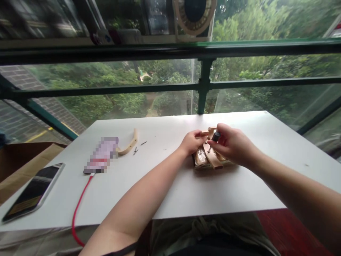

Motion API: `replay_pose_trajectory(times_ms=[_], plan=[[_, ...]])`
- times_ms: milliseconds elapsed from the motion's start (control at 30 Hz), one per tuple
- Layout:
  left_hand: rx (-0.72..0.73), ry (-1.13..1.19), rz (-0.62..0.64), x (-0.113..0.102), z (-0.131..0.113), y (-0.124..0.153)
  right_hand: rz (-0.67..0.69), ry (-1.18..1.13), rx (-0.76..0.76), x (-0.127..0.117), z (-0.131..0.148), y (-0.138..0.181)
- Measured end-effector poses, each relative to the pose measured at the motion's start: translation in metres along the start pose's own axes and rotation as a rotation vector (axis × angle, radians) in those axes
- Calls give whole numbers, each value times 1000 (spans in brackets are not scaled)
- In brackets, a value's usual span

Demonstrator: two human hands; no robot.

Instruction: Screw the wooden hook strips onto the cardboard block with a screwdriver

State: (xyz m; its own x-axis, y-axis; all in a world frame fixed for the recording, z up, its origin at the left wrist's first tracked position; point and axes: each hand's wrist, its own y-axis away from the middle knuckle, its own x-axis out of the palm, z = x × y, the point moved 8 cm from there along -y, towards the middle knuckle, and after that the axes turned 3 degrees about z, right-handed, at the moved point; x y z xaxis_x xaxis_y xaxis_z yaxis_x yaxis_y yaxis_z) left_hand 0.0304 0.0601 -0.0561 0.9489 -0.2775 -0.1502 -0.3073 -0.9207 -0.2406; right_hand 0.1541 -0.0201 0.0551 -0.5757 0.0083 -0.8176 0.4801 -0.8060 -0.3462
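Observation:
On the right half of the white table, my right hand [236,144] grips a small screwdriver [215,137] by its dark handle. The shaft slants down to the left and its tip meets a light wooden bar [214,160]. My left hand [192,141] is closed on the far left part of this wooden piece, pinching it with thumb and fingers. Beneath the bar lies a flat block [200,157] with a shiny, clear-wrapped surface. My right hand hides part of the block and of the wood behind it.
A curved wooden piece [129,146] lies left of centre, beside several small screws [135,150]. Nearby is a phone [102,153], its screen blurred, with a red cable [80,201] plugged in. A tablet [34,192] rests at the left edge. Green railings [204,85] stand behind the table.

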Motion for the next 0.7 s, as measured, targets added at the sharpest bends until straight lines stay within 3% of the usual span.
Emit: replay_pose_trajectory(times_ms=[200,367,467,633,700], plan=[[22,-32,-21,-2,-4,4,217,-73,-130,2,10,-3],[8,-79,-74,-4,-4,9,483,-139,-280,7,12,0],[-11,-114,-98,-5,-4,11,434,-109,-327,4,10,-2],[-28,-203,-125,-7,-8,14,190,-7,-299,-1,-2,-10],[-25,-224,-125,-7,-9,15,165,-6,-292,1,-5,-11]])
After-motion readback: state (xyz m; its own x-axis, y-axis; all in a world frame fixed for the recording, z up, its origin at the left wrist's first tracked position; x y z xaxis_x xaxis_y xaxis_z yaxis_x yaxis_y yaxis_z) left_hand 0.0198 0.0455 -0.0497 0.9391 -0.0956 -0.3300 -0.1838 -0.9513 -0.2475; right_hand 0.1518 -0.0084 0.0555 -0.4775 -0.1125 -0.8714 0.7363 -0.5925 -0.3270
